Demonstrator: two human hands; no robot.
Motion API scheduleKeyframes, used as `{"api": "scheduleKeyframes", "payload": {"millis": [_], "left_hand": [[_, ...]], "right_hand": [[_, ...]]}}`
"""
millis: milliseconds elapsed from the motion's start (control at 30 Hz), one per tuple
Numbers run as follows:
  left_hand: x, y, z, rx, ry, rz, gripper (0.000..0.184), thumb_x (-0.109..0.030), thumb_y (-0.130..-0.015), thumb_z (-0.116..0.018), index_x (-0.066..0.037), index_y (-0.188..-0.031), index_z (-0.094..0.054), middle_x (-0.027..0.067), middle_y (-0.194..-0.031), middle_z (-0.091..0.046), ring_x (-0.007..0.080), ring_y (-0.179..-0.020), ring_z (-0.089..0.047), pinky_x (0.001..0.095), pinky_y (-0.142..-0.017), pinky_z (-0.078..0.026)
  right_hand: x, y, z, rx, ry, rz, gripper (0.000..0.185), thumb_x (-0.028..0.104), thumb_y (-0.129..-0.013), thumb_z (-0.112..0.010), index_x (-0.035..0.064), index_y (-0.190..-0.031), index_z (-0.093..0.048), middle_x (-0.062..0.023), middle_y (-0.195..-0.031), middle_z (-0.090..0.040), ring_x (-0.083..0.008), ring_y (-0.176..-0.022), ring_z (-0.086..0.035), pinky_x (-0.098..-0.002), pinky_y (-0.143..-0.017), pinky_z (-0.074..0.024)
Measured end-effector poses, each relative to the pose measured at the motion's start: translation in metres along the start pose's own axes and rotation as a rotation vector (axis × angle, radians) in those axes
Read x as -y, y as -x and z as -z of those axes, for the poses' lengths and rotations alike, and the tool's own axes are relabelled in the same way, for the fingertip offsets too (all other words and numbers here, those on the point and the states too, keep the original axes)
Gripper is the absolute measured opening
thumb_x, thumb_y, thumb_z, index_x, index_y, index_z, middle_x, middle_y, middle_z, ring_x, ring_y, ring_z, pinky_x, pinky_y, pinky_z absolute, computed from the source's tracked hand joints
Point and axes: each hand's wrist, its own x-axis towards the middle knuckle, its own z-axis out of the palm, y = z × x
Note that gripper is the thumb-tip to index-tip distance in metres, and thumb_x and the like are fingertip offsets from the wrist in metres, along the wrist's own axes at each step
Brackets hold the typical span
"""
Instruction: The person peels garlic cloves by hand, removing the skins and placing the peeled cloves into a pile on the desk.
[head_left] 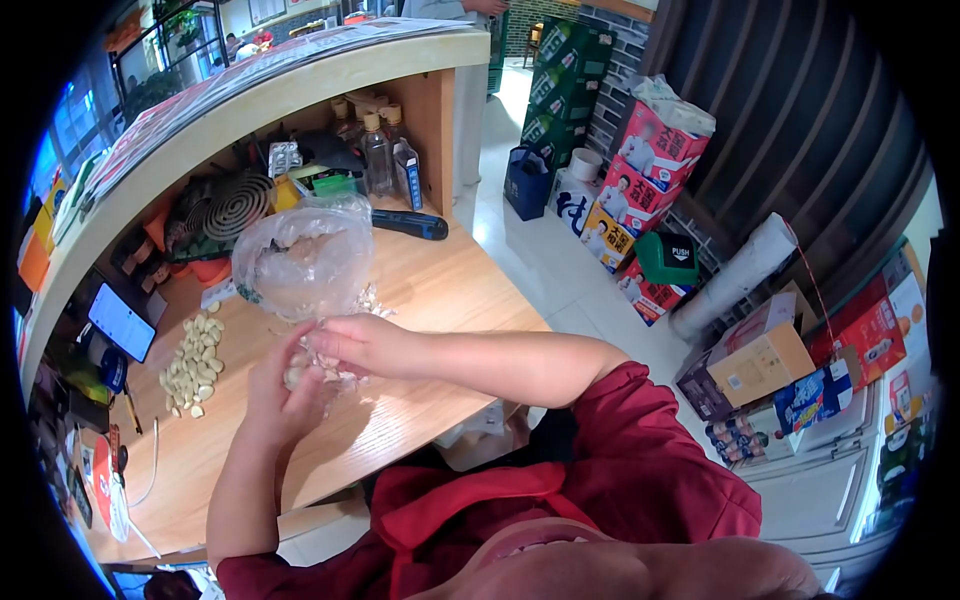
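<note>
My two hands meet over the wooden desk, fingers closed together around pale garlic (296,374). My left hand (280,388) comes up from below, its thumb and fingers curled about the garlic. From the right, my right hand (358,342) presses in with its fingers bent; its fingertips are partly hidden. Papery garlic skins (345,381) lie under and beside the hands, with more by the bag. To the left is a pile of peeled garlic cloves (190,368). Just beyond the hands sits a clear plastic bag (300,262), spread open like a bowl with brownish contents.
A phone (122,320) leans at the desk's left. Under the shelf stand glass bottles (377,155), a coiled disc (230,205) and a black-and-blue tool (410,224). Boxes (640,190) and a green push-lid bin (668,258) stand on the floor at right. Another person stands behind the counter.
</note>
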Motion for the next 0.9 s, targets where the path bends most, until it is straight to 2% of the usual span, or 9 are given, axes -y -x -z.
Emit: {"api": "scheduleKeyframes", "payload": {"millis": [67,167,267,367,567,667,767,867,900], "left_hand": [[0.004,-0.002,0.008,-0.081,-0.002,0.083,0.04,-0.013,-0.079,-0.058,-0.004,-0.117,-0.049,0.0147,-0.092,-0.06,0.0257,-0.081,-0.06,0.0333,-0.073,-0.046],[0.006,-0.015,0.022,-0.118,-0.201,0.036,0.026,-0.009,-0.078,-0.055,-0.003,-0.104,-0.054,0.0149,-0.082,-0.059,0.0277,-0.073,-0.058,0.0338,-0.068,-0.045],[0.025,-0.017,0.035,0.058,-0.412,0.225,0.014,-0.007,-0.077,-0.055,-0.001,-0.09,-0.055,0.0164,-0.08,-0.058,0.0303,-0.075,-0.057,0.036,-0.068,-0.045],[0.033,-0.016,0.039,0.215,-0.655,0.313,0.011,-0.006,-0.074,-0.057,0.0,-0.083,-0.054,0.0182,-0.083,-0.056,0.0328,-0.079,-0.056,0.0387,-0.069,-0.045],[0.024,-0.012,0.033,0.207,-0.634,0.347,0.019,-0.004,-0.07,-0.059,-0.002,-0.089,-0.056,0.0179,-0.088,-0.054,0.0345,-0.083,-0.054,0.04,-0.071,-0.045],[0.003,-0.017,0.021,-0.038,-0.592,0.094,0.025,-0.002,-0.068,-0.062,-0.003,-0.092,-0.057,0.0156,-0.091,-0.055,0.0326,-0.084,-0.054,0.039,-0.071,-0.045],[-0.009,-0.011,0.008,-0.05,-0.225,-0.072,0.032,-0.001,-0.065,-0.066,-0.005,-0.096,-0.058,0.0126,-0.093,-0.055,0.0297,-0.083,-0.055,0.0372,-0.07,-0.046],[-0.014,-0.005,-0.008,0.053,-0.231,-0.33,0.037,0.004,-0.065,-0.066,-0.007,-0.099,-0.057,0.0114,-0.091,-0.054,0.0249,-0.08,-0.054,0.0304,-0.066,-0.046],[-0.013,-0.002,-0.006,0.079,-0.256,-0.336,0.034,0.002,-0.066,-0.066,-0.007,-0.098,-0.058,0.0115,-0.093,-0.054,0.0261,-0.082,-0.055,0.0322,-0.067,-0.047]], "right_hand": [[0.001,-0.001,0.003,0.002,-0.13,-0.024,0.028,0.033,-0.094,-0.042,0.0085,-0.085,-0.053,0.0023,-0.067,-0.045,-0.0057,-0.057,-0.041,-0.0202,-0.049,-0.0326],[-0.002,-0.005,0.011,0.034,-0.21,-0.034,0.025,0.033,-0.093,-0.045,0.0107,-0.084,-0.053,0.0036,-0.068,-0.045,-0.0042,-0.057,-0.039,-0.0182,-0.048,-0.0294],[-0.006,-0.007,0.014,0.028,-0.22,-0.07,0.024,0.033,-0.092,-0.047,0.0111,-0.084,-0.053,0.0041,-0.071,-0.047,-0.004,-0.058,-0.04,-0.0176,-0.048,-0.029],[-0.004,-0.007,0.014,0.018,-0.227,-0.105,0.023,0.032,-0.091,-0.049,0.011,-0.085,-0.053,0.0045,-0.074,-0.049,-0.0039,-0.061,-0.041,-0.0172,-0.048,-0.0294],[-0.006,-0.007,0.015,0.059,-0.238,-0.131,0.02,0.031,-0.091,-0.049,0.0114,-0.09,-0.055,0.0047,-0.079,-0.051,-0.0042,-0.064,-0.044,-0.0164,-0.05,-0.0325],[-0.008,-0.009,0.016,0.07,-0.239,-0.15,0.019,0.029,-0.092,-0.048,0.0115,-0.095,-0.054,0.0044,-0.081,-0.052,-0.0047,-0.065,-0.045,-0.016,-0.051,-0.0339],[-0.02,-0.014,0.014,0.058,-0.298,-0.172,0.019,0.027,-0.092,-0.047,0.0112,-0.099,-0.053,0.0033,-0.083,-0.053,-0.0051,-0.065,-0.047,-0.016,-0.051,-0.035],[-0.026,-0.013,0.01,0.063,-0.373,-0.135,0.018,0.027,-0.092,-0.044,0.0101,-0.095,-0.051,0.0005,-0.073,-0.051,-0.0065,-0.059,-0.047,-0.0182,-0.046,-0.0339],[-0.025,-0.014,0.008,0.072,-0.398,-0.107,0.019,0.027,-0.092,-0.043,0.0097,-0.091,-0.05,-0.0007,-0.068,-0.05,-0.0071,-0.056,-0.047,-0.0193,-0.044,-0.0332]]}}
